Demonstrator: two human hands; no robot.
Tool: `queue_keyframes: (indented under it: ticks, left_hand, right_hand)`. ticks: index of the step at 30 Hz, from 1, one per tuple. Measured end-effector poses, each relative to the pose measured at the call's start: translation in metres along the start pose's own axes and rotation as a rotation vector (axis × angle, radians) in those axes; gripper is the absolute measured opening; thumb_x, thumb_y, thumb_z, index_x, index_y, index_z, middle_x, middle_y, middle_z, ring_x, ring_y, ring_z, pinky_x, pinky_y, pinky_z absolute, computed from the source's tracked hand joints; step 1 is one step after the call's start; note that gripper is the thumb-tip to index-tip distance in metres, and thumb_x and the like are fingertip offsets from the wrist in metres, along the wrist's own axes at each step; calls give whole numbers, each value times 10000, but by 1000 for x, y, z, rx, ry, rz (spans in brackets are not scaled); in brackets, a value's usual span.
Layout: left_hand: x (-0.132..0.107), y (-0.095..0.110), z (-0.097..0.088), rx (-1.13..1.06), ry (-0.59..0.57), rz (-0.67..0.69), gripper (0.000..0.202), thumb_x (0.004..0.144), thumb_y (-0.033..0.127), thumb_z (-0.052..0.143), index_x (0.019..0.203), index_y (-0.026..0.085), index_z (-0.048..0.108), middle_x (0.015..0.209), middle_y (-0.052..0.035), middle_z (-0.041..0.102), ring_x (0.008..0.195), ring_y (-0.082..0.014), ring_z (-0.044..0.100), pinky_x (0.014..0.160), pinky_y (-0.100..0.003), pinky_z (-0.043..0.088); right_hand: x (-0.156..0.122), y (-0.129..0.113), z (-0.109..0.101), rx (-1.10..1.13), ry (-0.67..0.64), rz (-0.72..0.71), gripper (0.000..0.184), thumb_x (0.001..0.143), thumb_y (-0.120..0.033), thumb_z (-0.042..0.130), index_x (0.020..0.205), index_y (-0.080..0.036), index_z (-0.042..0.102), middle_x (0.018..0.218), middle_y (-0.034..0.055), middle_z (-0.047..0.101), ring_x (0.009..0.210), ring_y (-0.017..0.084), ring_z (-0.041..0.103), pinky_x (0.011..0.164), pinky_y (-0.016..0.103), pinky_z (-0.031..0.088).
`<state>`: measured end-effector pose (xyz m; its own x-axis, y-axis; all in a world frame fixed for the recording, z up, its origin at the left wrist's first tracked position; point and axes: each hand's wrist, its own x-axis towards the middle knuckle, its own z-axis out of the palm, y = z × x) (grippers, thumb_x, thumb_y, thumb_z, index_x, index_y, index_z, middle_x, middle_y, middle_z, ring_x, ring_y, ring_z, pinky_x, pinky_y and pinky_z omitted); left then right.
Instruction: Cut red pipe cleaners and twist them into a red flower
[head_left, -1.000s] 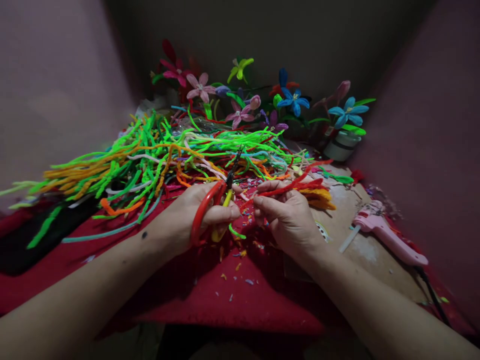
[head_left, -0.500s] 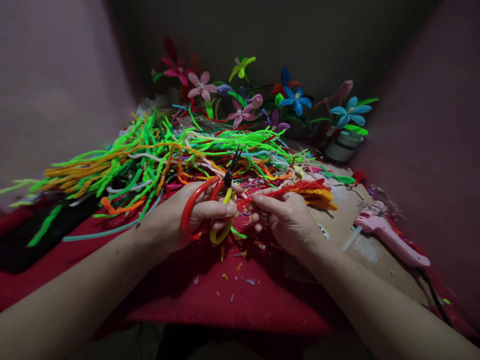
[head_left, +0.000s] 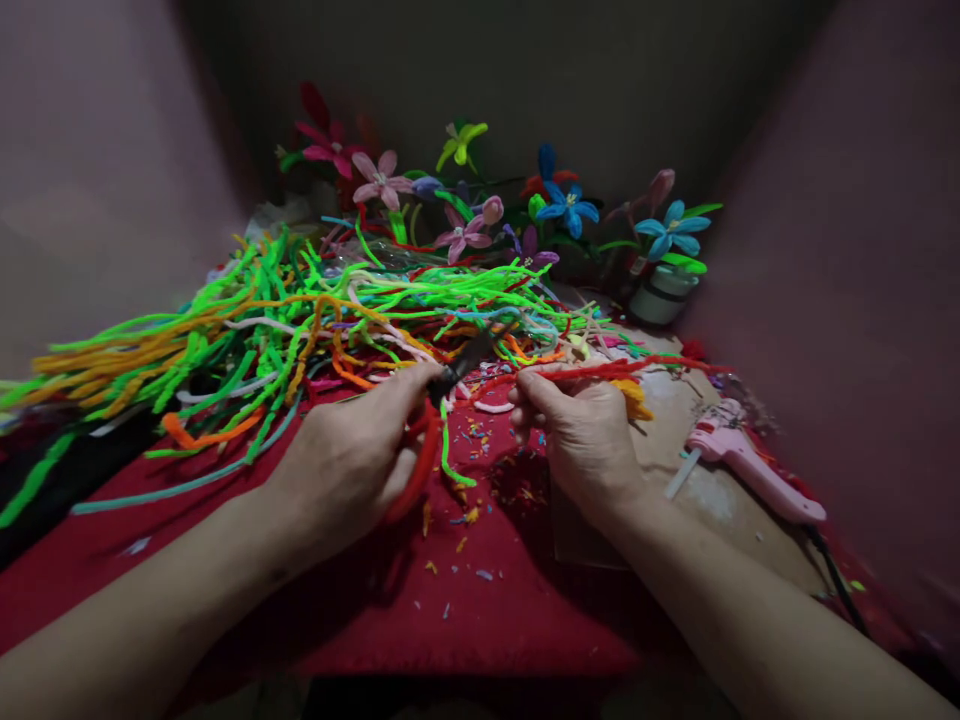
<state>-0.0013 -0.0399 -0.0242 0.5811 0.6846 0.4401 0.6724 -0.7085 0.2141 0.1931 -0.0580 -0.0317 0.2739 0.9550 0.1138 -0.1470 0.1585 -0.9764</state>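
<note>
My left hand (head_left: 356, 445) is closed around the red-handled scissors (head_left: 421, 470). Their dark blades point up and to the right, smeared by motion. My right hand (head_left: 589, 430) pinches red pipe cleaners (head_left: 637, 367), whose ends stick out to either side of the fingers. Behind that hand an orange-yellow fuzzy bundle (head_left: 634, 400) partly shows; whether the fingers hold it too, I cannot tell. The scissor blades are near the left end of the red strands. A short green pipe cleaner (head_left: 448, 450) hangs or lies beside the scissors.
A heap of green, orange and white pipe cleaners (head_left: 247, 310) spreads across the left and back. Pipe-cleaner flowers (head_left: 570, 207) stand behind it. At right, a pink glue gun (head_left: 757, 465) rests on a brown board (head_left: 720, 520), near a jar (head_left: 664, 295). Clippings dot the red cloth (head_left: 480, 630).
The scissors have turned in my left hand, blades now lower and tilted right. My hands have moved apart a little. The red strands now stretch further right past my right hand. The view shifted slightly.
</note>
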Motion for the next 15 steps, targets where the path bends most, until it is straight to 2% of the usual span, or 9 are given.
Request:
queue_keyframes:
  ticks: [1,4,7,11,15]
  left_hand:
    - [-2,0,4,48,-62,41,477,843,178,405,1317,120,399,1121,-127,639,910,-234,641,732,-322,500]
    - [-7,1,13,211,-146,74,462,871,174,337,1321,100,408,1116,-168,650,878,-270,657,603,-339,507]
    - [-8,3,17,342,-192,72,444,884,163,316,1304,91,439,1039,-158,676,801,-263,664,513,-318,475]
    - [-7,4,15,422,-239,63,465,864,150,352,1318,96,436,1039,-153,676,798,-248,665,494,-289,458]
    - [-5,4,13,415,-286,65,491,853,132,345,1330,44,420,1064,-191,662,793,-279,671,480,-319,476]
  right_hand:
    - [1,0,-1,-5,8,-14,199,747,-287,644,615,-138,633,495,-5,590,429,90,523,423,206,430]
    - [3,2,-3,9,22,-26,176,749,-281,634,642,-141,641,508,-1,602,436,100,535,414,213,429]
    - [4,2,-3,40,18,-6,144,733,-265,638,665,-138,646,505,-4,606,425,97,534,408,206,426]
    - [3,0,-2,81,10,84,148,711,-276,658,676,-133,638,521,0,619,408,89,530,388,195,413]
    - [3,0,-1,138,-12,105,157,719,-289,661,690,-136,635,592,16,648,437,85,549,404,194,437]
